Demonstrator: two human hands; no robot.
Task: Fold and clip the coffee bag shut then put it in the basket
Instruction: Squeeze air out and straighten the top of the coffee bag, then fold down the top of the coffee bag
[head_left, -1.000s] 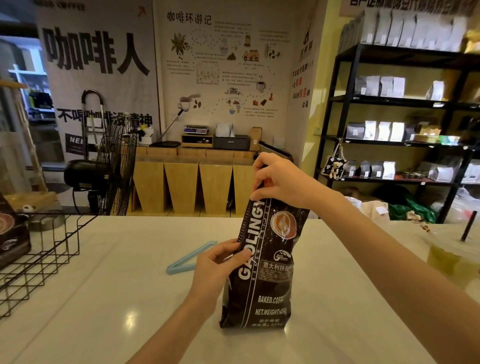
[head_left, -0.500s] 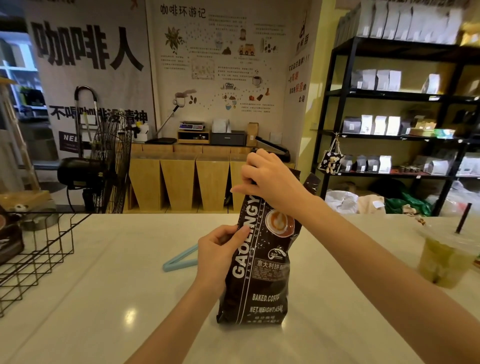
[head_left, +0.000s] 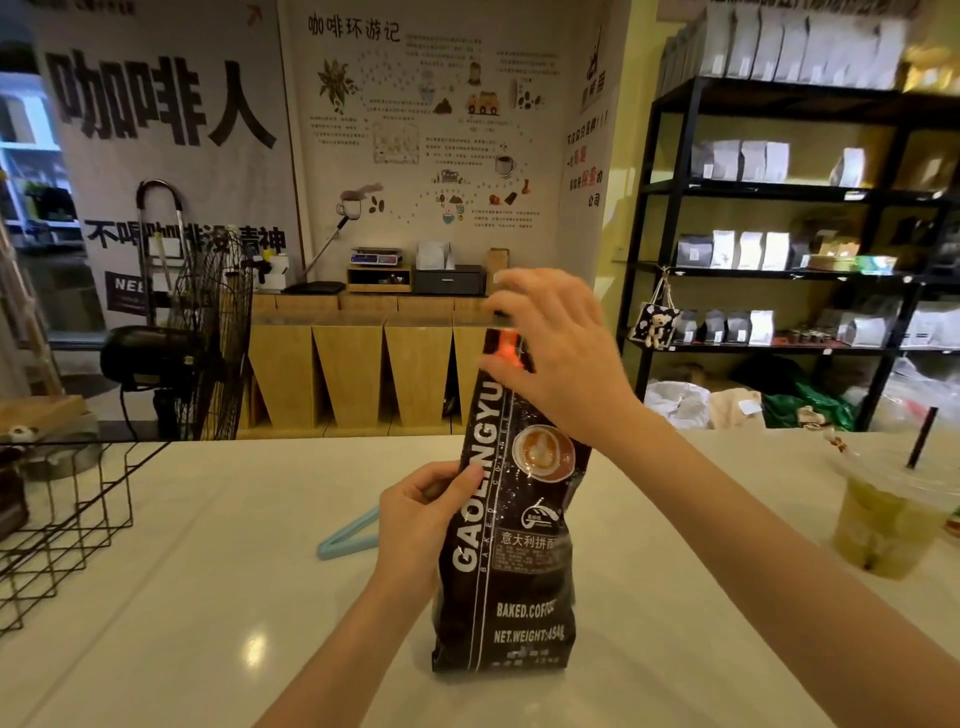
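Observation:
A tall dark brown coffee bag (head_left: 511, 561) with white lettering stands upright on the white counter (head_left: 208, 597). My left hand (head_left: 421, 519) grips its left side at mid height. My right hand (head_left: 556, 358) holds the bag's top edge, fingers spread over it, thumb on the front. The top now stands straighter, showing an orange patch. A light blue sealing clip (head_left: 345, 538) lies on the counter behind my left hand, partly hidden by it. The black wire basket (head_left: 78, 514) stands at the counter's left edge.
An iced green drink in a plastic cup (head_left: 893, 519) with a black straw stands at the right of the counter. Something dark sits in the basket's left end. Beyond the counter are a black fan, wooden cabinets and black shelves with bags.
My right hand has lifted and opened somewhat, letting the bag's top rise and unfold upward. My left hand has kept its grip on the side. The view has shifted closer.

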